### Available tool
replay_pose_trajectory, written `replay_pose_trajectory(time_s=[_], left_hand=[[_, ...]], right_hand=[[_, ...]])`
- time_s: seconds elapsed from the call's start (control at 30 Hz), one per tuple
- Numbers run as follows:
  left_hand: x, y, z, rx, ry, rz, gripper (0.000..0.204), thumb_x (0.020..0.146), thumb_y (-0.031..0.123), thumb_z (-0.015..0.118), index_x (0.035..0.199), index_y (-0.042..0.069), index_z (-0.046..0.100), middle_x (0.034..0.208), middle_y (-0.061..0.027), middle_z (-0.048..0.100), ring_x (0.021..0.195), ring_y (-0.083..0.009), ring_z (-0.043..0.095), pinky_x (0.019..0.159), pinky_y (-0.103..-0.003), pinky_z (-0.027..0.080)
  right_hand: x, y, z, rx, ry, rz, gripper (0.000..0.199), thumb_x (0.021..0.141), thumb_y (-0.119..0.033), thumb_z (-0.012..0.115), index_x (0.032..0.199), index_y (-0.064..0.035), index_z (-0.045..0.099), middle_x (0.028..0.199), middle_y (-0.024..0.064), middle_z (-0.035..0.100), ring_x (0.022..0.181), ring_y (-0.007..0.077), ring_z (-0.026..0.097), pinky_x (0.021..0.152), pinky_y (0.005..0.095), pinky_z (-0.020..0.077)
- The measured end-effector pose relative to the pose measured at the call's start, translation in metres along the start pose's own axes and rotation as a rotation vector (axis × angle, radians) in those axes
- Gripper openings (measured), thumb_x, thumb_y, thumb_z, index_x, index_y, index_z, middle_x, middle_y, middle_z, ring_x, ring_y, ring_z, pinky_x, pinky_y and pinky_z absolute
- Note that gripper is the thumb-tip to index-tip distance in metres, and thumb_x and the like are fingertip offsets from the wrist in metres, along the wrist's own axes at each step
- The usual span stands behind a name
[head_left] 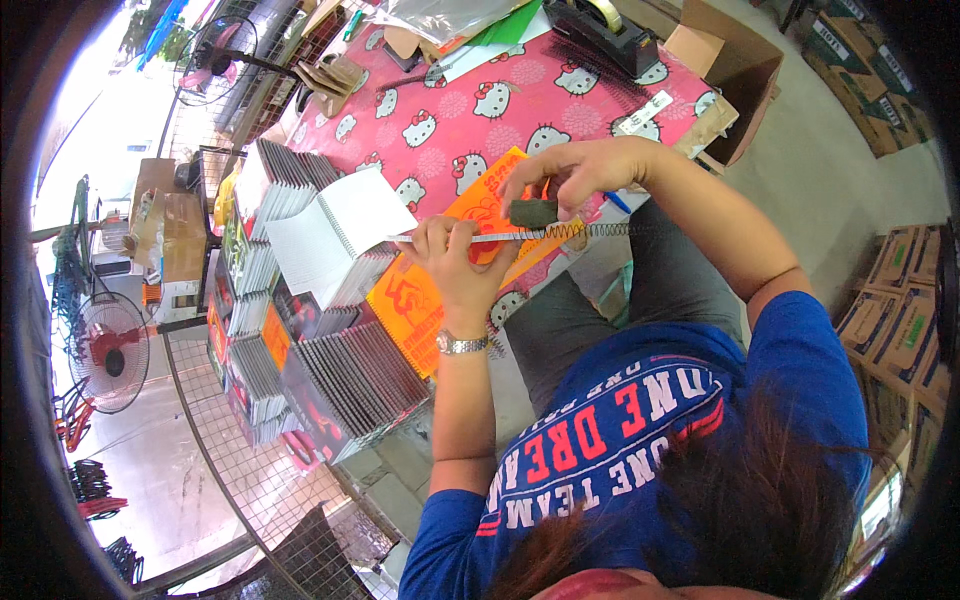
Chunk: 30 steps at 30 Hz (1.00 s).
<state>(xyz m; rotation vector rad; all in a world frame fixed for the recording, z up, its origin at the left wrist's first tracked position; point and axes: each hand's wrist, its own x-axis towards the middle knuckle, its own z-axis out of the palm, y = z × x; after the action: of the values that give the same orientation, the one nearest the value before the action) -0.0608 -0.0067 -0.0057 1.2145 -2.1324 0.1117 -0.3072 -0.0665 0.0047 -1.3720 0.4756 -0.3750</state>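
Observation:
My left hand [455,260], with a watch at its wrist, pinches a thin white pad of paper [485,238] seen nearly edge-on. From the pad's right end a dark spiral binding coil [605,230] runs out over my lap. Above this edge my right hand [590,175] is curled, with a dark green cylinder-shaped piece [533,212] at its fingers. That piece lies against or just over the coil; whether it is gripped or worn on a finger is unclear. Beneath both hands lies an orange printed sheet or cover [410,310].
Stacks of spiral notebooks [350,385] stand at the left, with an open notebook [340,235] on top. The pink patterned tabletop [450,125] bears a tape dispenser [610,35], dark coils [600,80] and a blue pen [616,202]. An open carton [740,80] adjoins its right edge.

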Motion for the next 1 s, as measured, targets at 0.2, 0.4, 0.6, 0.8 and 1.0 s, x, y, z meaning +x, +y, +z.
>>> replay_pose_trajectory(time_s=[0.2,0.4,0.6,0.8,1.0], left_hand=[[0.009,0.007,-0.006,0.025,-0.079,0.019,0.043,0.052,0.024,0.085,0.083,0.01,0.058,0.092,-0.0057,0.053,0.097,-0.0289,0.048,0.094,-0.047,0.031],[0.006,0.004,-0.007,0.046,-0.087,0.0,0.045,0.052,0.028,0.085,0.083,0.011,0.058,0.091,-0.0046,0.053,0.097,-0.0282,0.048,0.097,-0.049,0.029],[-0.003,-0.004,-0.003,0.018,-0.13,-0.094,0.049,0.05,0.036,0.087,0.085,0.015,0.061,0.095,-0.0016,0.054,0.101,-0.0259,0.051,0.107,-0.066,0.012],[0.006,-0.004,-0.006,0.051,-0.046,-0.021,0.048,0.052,0.032,0.086,0.086,0.011,0.059,0.095,-0.0052,0.055,0.099,-0.0282,0.05,0.094,-0.048,0.031],[0.007,-0.045,-0.006,-0.053,-0.02,-0.058,0.046,0.051,0.029,0.088,0.083,0.011,0.061,0.089,-0.0053,0.054,0.096,-0.0291,0.048,0.09,-0.046,0.036]], right_hand=[[-0.007,0.003,-0.008,-0.021,0.005,0.076,0.056,0.061,-0.012,0.066,0.116,-0.0028,0.061,0.123,0.0122,0.052,0.111,0.0211,0.054,0.095,0.0328,0.0428],[0.002,-0.002,0.003,-0.117,-0.025,-0.166,0.05,0.063,-0.014,0.07,0.111,-0.0011,0.062,0.129,0.0147,0.05,0.117,0.0248,0.051,0.098,0.0361,0.0412],[0.006,-0.01,0.015,-0.027,-0.121,-0.253,0.049,0.07,-0.021,0.073,0.112,0.0012,0.062,0.126,0.0131,0.055,0.113,0.022,0.053,0.098,0.034,0.0405],[0.018,-0.004,0.0,0.034,-0.021,-0.135,0.041,0.074,-0.015,0.068,0.112,0.0005,0.063,0.119,0.0106,0.059,0.106,0.0147,0.054,0.091,0.0292,0.0427],[0.035,-0.007,-0.002,0.36,-0.132,-0.38,0.039,0.073,-0.009,0.067,0.111,-0.0008,0.064,0.103,0.0078,0.065,0.095,0.0142,0.058,0.087,0.0301,0.0463]])
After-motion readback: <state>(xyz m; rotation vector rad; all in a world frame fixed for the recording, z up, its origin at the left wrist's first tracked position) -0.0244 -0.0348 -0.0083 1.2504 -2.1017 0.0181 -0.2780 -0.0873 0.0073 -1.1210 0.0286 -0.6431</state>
